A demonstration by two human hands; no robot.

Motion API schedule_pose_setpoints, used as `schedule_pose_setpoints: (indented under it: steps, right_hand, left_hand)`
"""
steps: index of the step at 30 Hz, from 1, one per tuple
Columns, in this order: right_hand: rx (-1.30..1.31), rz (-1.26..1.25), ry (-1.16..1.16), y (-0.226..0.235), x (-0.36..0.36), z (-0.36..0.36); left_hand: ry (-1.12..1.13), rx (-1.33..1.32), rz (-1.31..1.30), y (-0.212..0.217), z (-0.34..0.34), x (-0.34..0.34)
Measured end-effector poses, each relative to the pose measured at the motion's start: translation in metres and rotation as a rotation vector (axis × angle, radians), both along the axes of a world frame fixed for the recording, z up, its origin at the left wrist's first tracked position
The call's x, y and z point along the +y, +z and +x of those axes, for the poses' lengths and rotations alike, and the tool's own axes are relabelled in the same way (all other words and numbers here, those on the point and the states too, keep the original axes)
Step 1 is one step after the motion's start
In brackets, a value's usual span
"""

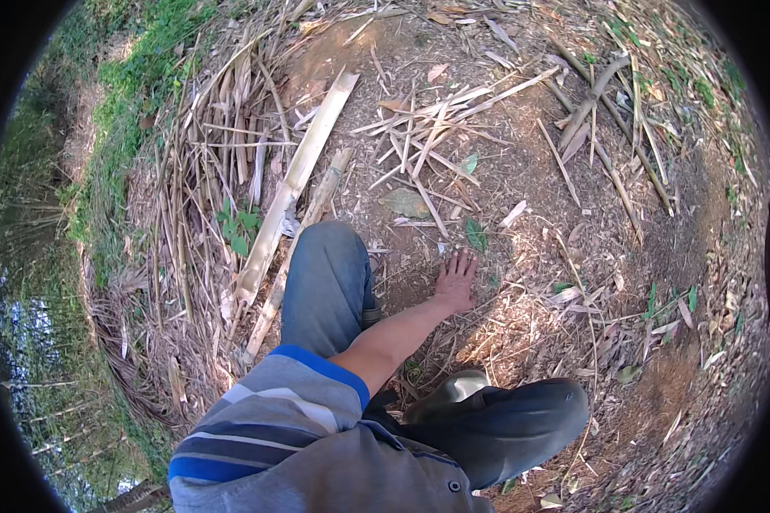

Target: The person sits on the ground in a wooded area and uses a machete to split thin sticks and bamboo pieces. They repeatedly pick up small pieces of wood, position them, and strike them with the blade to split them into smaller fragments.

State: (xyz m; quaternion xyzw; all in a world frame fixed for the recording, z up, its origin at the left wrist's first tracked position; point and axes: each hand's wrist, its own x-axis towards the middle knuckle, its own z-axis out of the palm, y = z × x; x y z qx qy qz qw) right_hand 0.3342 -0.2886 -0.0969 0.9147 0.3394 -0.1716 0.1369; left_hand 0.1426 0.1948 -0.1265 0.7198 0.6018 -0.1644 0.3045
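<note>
My left hand (pixel 455 282) reaches down with its fingers spread, resting on or just above bare earth strewn with dry bamboo slivers. It holds nothing. Just beyond the fingertips lies a small green leaf (pixel 475 235), with a dry brown leaf (pixel 405 203) farther off. My arm comes out of a short striped blue and grey sleeve (pixel 265 410). My knee in blue jeans (pixel 325 274) is bent just left of the hand. My right hand is out of sight.
A long pale split bamboo slat (pixel 299 171) lies left of the knee. A loose heap of thin bamboo strips (pixel 428 128) is ahead, and thicker stalks (pixel 590 103) are at the upper right. A dark rubber boot (pixel 505 419) stands at the lower right. Grass (pixel 120 103) borders the left.
</note>
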Motion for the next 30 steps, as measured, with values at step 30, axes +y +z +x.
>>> schedule_pose_setpoints:
  steps: [30]
  right_hand:
    - [0.238,-0.229,0.517,0.114,0.566,0.123]
  left_hand:
    - [0.444,-0.738,0.882,0.281,-0.159,0.078]
